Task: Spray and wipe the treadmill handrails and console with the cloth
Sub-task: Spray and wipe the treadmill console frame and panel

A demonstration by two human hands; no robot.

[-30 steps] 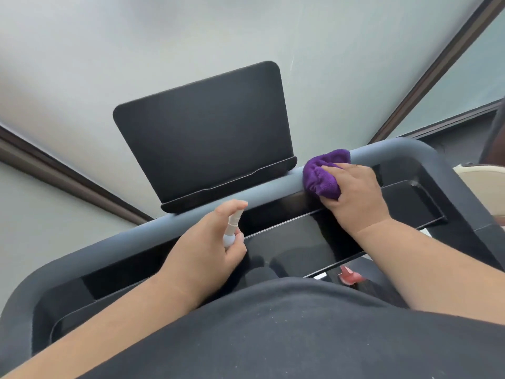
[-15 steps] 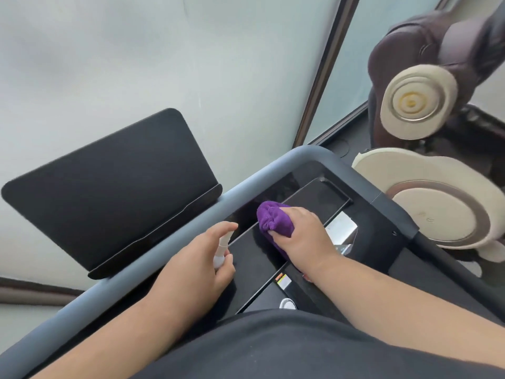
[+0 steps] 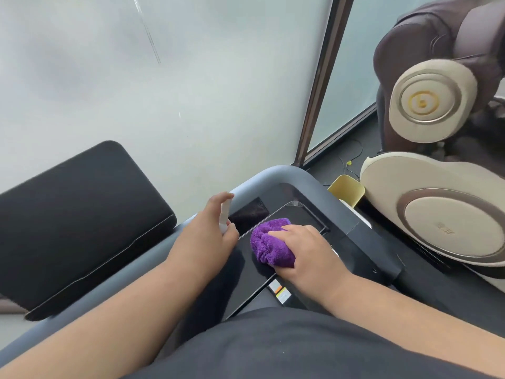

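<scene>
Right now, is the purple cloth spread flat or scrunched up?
Scrunched up. The purple cloth is a rounded wad under the right hand, pressed on the black console.

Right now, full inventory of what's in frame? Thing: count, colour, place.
cloth: 1, purple, bunched on the console
spray bottle: 1, white, mostly hidden in the left hand
console: 1, glossy black, inside the handrail
handrail: 1, grey, curves round the console
tablet stand: 1, black, left, behind the handrail
stickers: 2, white and orange, console's near edge
massage chair: 1, cream and brown, right
small bin: 1, yellow, beside the chair
left hand: grips the bottle
right hand: grips the cloth
</scene>
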